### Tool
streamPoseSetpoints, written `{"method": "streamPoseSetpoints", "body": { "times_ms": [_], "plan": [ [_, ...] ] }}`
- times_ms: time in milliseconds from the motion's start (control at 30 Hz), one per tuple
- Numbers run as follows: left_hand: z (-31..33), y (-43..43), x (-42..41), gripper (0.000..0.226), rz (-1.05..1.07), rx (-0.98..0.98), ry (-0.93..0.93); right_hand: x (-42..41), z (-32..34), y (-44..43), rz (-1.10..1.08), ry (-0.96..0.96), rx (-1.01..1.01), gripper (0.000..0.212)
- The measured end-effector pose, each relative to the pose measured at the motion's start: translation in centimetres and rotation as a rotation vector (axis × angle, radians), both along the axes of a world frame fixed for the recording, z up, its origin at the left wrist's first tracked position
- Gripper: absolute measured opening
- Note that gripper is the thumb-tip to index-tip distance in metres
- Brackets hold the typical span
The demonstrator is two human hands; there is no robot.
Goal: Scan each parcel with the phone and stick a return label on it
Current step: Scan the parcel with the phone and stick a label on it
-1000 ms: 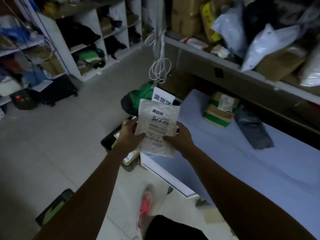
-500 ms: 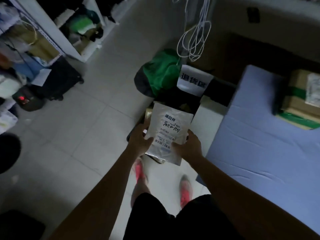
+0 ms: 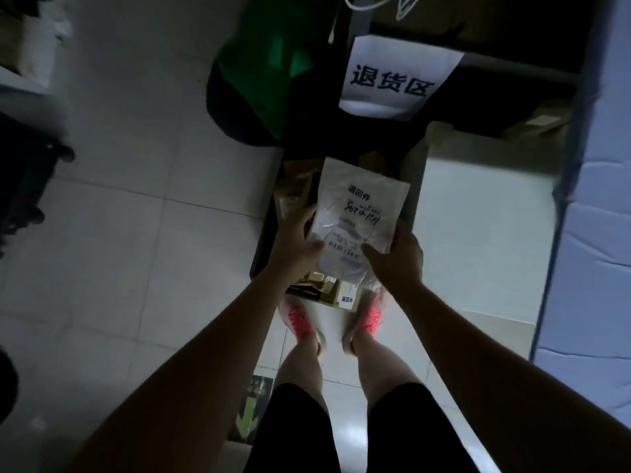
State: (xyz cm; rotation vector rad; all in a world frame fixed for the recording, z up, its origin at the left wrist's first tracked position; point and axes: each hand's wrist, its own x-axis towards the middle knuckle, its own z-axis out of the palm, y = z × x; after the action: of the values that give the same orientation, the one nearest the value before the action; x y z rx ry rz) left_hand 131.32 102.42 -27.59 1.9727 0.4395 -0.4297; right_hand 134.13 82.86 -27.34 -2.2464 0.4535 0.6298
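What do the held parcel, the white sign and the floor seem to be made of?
Parcel: thin whitish plastic film, slightly glossy; it wrinkles and catches light.
Sign: likely white paper, matte; a flat sheet with printed dark characters and a curved lower edge.
Floor: pale tiles, probably glazed ceramic; grout lines and a soft sheen.

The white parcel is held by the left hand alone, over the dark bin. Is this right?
No: both hands hold it. The head view shows the left hand and the right hand each gripping a side of the white parcel, over the dark bin.
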Motion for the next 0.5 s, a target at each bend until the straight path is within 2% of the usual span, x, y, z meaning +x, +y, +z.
{"method": "streamPoseSetpoints", "body": {
  "times_ms": [167, 300, 400, 500],
  "plan": [
    [-5.7, -2.5, 3.2, 0.080, -0.073, 0.110, 0.050, 4.0, -6.6, -0.9, 0.099, 0.078, -0.128, 0.087],
    [-9.1, -4.5, 4.0, 0.075, -0.198, 0.259, 0.031, 4.6, -9.7, -1.9, 0.144, 0.140, -0.150, 0.082],
    [-9.0, -4.8, 4.5, 0.073, -0.285, 0.393, 0.001, 4.5, -9.4, -2.5, 0.170, 0.144, -0.165, 0.083],
    [-6.5, -4.5, 4.6, 0.076, -0.422, 0.572, 0.026, 3.8, -6.4, -2.7, 0.159, 0.087, -0.158, 0.077]
  ]
}}
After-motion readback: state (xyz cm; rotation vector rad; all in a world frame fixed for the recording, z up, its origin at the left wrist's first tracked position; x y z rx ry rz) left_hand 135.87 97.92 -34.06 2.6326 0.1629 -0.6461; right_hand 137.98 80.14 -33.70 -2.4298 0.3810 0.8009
